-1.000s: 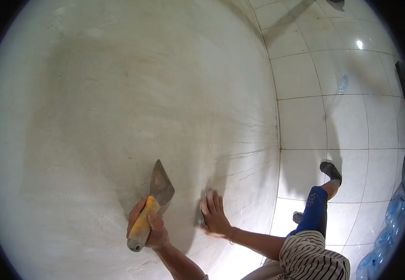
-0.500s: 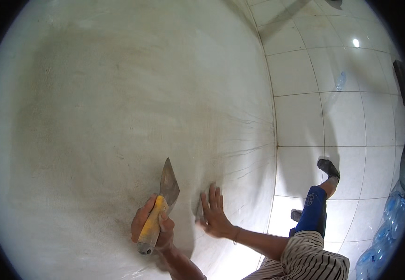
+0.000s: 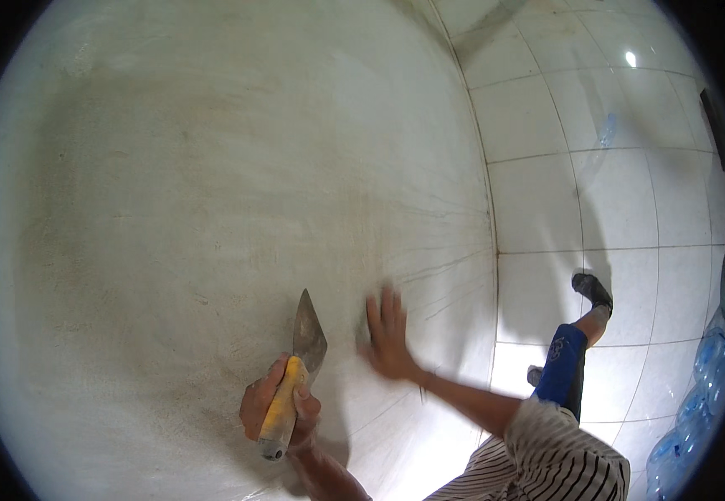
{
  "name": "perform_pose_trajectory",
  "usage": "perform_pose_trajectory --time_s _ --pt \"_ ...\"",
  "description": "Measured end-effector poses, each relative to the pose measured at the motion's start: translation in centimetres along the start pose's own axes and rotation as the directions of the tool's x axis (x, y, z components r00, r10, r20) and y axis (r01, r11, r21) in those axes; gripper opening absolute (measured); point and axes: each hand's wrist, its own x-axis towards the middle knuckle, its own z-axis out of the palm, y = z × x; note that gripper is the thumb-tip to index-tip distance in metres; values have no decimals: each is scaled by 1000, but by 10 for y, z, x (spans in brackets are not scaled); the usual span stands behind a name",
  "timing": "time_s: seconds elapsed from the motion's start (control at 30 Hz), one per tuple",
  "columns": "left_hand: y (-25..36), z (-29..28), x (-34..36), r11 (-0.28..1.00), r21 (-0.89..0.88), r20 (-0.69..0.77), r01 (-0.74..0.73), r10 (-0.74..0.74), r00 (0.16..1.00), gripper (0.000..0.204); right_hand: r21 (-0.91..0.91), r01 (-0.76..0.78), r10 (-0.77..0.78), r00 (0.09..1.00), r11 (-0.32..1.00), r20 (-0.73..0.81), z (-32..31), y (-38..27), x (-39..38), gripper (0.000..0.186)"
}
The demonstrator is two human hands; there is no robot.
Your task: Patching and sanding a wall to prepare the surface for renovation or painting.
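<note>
While my left hand [image 3: 257, 407] stayed clenched around the trowel [image 3: 291, 380], which jutted ahead of it, my right hand [image 3: 390, 338] shifted forward over the wall [image 3: 170, 209], fingers spread, covering another patch; anything under its palm I couldn't tell.

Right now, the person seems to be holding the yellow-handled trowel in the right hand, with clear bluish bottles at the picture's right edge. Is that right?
Not quite: the head view shows the trowel in the left hand, not the right hand. The bottles are where you say.
</note>
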Motion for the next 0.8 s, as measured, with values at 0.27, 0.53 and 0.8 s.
perform_pose_trajectory --time_s 0.27,0.53,0.8 --pt "8 12 -9 958 -139 111 251 -237 965 38 5 86 -83 974 996 -209 18 37 31 79" --pt "39 9 -18 885 -300 162 357 -321 933 35 25 5 0 976 1000 -216 -70 50 111 77" --pt "64 49 -24 746 -373 151 551 -537 830 17 82 108 -105 994 991 -38 18 23 -88 79"
